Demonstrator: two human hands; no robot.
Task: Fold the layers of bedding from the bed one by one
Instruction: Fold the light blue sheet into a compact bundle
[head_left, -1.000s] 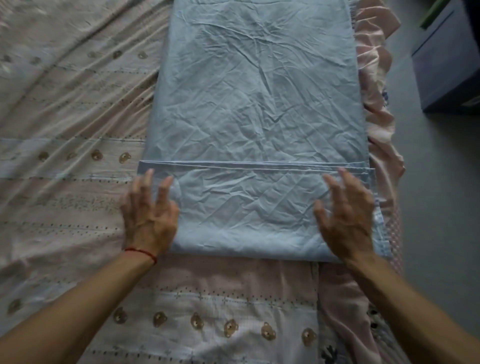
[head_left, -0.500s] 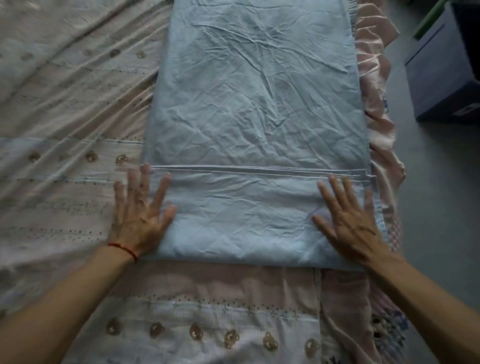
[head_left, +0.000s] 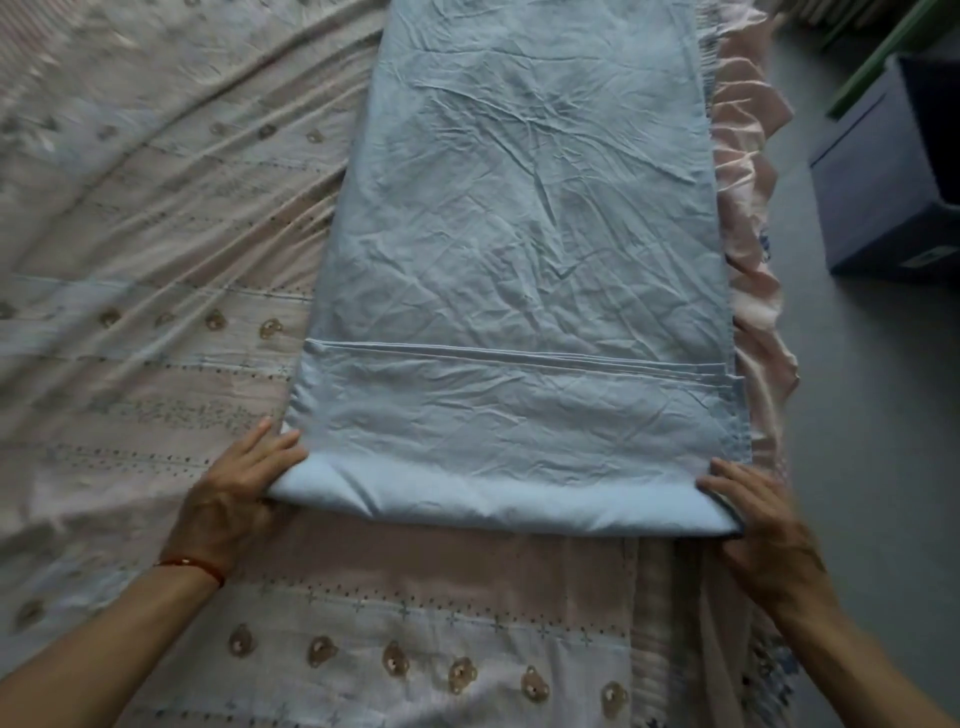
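Observation:
A light blue sheet (head_left: 530, 218), folded into a long strip, lies along the right side of the bed. Its near end is doubled over, with a stack of hems showing as a line across it. My left hand (head_left: 234, 499) grips the near left corner of the fold, thumb on top and fingers tucked under. My right hand (head_left: 753, 519) grips the near right corner the same way. The near folded edge is raised a little off the bed.
Under the sheet lies a pink patterned bedspread (head_left: 156, 291) with small bear motifs and a ruffled right edge (head_left: 753, 270). Grey floor runs along the right, where a dark blue box (head_left: 893, 176) stands.
Both hands slid back from lying flat on the folded end to its near corners and took hold of them. The near edge has lifted slightly.

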